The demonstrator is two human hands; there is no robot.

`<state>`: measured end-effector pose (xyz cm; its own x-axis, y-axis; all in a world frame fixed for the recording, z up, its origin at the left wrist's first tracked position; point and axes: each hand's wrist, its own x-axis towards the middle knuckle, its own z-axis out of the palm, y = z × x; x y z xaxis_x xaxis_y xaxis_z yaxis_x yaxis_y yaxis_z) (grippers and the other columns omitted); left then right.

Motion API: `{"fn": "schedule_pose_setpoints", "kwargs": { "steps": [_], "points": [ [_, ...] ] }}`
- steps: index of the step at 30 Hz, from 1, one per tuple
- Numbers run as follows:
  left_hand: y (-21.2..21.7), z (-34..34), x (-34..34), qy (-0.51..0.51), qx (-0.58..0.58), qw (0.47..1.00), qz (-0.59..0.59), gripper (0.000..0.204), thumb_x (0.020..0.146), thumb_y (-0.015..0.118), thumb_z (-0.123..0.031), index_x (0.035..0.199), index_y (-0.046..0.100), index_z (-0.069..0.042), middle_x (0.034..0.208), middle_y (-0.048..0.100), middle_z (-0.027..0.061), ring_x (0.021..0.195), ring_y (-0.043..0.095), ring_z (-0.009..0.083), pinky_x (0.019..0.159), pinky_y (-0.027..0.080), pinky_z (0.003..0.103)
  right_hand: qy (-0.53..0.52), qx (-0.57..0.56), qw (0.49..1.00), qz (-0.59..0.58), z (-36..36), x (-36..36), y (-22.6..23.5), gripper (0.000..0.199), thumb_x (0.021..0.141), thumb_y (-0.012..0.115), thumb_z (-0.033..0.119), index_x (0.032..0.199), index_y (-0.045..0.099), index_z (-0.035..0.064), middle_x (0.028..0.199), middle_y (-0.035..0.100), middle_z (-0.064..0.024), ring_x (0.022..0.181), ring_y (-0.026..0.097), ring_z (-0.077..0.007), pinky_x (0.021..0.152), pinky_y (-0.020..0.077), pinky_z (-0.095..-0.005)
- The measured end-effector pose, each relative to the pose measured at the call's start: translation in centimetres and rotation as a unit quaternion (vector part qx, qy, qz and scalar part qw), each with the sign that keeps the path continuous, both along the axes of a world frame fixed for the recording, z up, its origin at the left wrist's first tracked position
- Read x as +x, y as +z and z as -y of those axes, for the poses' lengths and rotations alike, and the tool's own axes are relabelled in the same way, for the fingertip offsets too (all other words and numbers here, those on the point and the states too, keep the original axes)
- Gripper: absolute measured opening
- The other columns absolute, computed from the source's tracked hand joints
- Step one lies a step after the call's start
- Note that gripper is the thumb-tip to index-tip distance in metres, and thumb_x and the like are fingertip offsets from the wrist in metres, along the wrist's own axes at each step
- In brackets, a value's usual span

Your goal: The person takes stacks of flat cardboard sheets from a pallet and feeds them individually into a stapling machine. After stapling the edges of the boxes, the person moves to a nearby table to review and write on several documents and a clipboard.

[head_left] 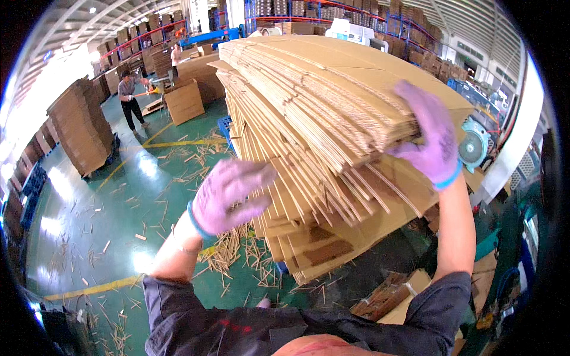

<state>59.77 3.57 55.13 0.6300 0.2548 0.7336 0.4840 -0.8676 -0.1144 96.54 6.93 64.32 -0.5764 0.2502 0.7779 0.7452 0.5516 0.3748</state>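
A tall stack of flat brown cardboard sheets (pixel 380 65) leans in front of me, its layered edges fanned out toward me. My right hand (pixel 430 136), in a purple glove with a blue cuff, grips the near right corner of the upper sheets, fingers on top and thumb lower down. In a matching glove, my left hand (pixel 231 196) is beside the left edges of the lower sheets, its fingers apart and slightly blurred. Nothing shows in that hand; whether its fingertips touch the edges I cannot tell. Lower sheets (pixel 320 252) jut out beneath the fan.
Cardboard offcuts (pixel 234 255) litter the green floor (pixel 142 225) at left. Another cardboard stack (pixel 80 127) stands far left, near a person (pixel 127 98) with a tool. A teal round motor housing (pixel 475 145) is close on the right. Folded cardboard (pixel 392 296) lies near my right elbow.
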Motion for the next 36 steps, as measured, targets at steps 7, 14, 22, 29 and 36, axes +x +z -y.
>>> {"fn": "schedule_pose_setpoints", "kwargs": {
  "steps": [7, 14, 22, 29, 36],
  "points": [
    [6.5, -14.9, 4.1, -0.055, 0.099, 0.977, 0.179, 0.089, 0.066, 0.083, -0.030, 0.139, 0.039, -0.004, 0.135, 0.047, 0.0190, 0.132, 0.037, 0.0353, 0.111, 0.029, 0.045, -0.009, 0.048, 0.992, -0.112, -1.2, 0.2, 2.9, 0.077, 0.070, 0.073, 0.046, 0.130, 0.051, 0.0027, 0.134, 0.052, -0.0162, 0.123, 0.049, -0.0302, 0.105, 0.0360, -0.0412],
    [10.8, -22.1, 6.8, -0.142, 0.271, 0.944, 0.125, 0.086, 0.060, 0.080, -0.027, 0.135, 0.043, -0.005, 0.128, 0.050, 0.0207, 0.120, 0.047, 0.0396, 0.106, 0.033, 0.050, 0.013, -0.014, 0.989, -0.143, -1.1, -2.2, 0.3, 0.075, 0.075, 0.073, 0.041, 0.133, 0.046, 0.0008, 0.134, 0.050, -0.0172, 0.127, 0.045, -0.0317, 0.108, 0.0312, -0.0428],
    [8.8, -20.8, 5.8, -0.098, 0.203, 0.967, 0.118, 0.079, 0.061, 0.073, -0.012, 0.135, 0.046, -0.010, 0.112, 0.059, 0.0147, 0.107, 0.055, 0.0344, 0.097, 0.041, 0.045, -0.108, -0.024, 0.994, -0.010, 1.0, -4.2, 0.9, 0.066, 0.070, 0.074, 0.025, 0.127, 0.051, 0.0003, 0.129, 0.054, -0.0185, 0.121, 0.050, -0.0364, 0.105, 0.0352, -0.0437],
    [9.5, -12.4, 6.6, -0.040, 0.221, 0.971, 0.080, 0.085, 0.055, 0.079, -0.015, 0.134, 0.047, -0.012, 0.109, 0.061, 0.0102, 0.104, 0.058, 0.0304, 0.089, 0.045, 0.042, -0.162, -0.049, 0.986, -0.008, 10.5, -2.9, 1.2, 0.065, 0.086, 0.059, 0.039, 0.136, 0.043, -0.0005, 0.137, 0.047, -0.0191, 0.129, 0.043, -0.0355, 0.110, 0.0301, -0.0441],
    [8.7, 6.4, 13.7, -0.203, 0.308, 0.925, 0.091, 0.042, 0.078, 0.059, -0.021, 0.119, 0.056, -0.012, 0.094, 0.060, 0.0056, 0.093, 0.059, 0.0261, 0.079, 0.050, 0.042, -0.124, 0.027, 0.970, -0.205, 28.9, 3.2, -5.9, 0.063, 0.095, 0.045, 0.043, 0.143, 0.035, 0.0029, 0.143, 0.041, -0.0195, 0.131, 0.040, -0.0349, 0.111, 0.0296, -0.0436]
  ]
}}
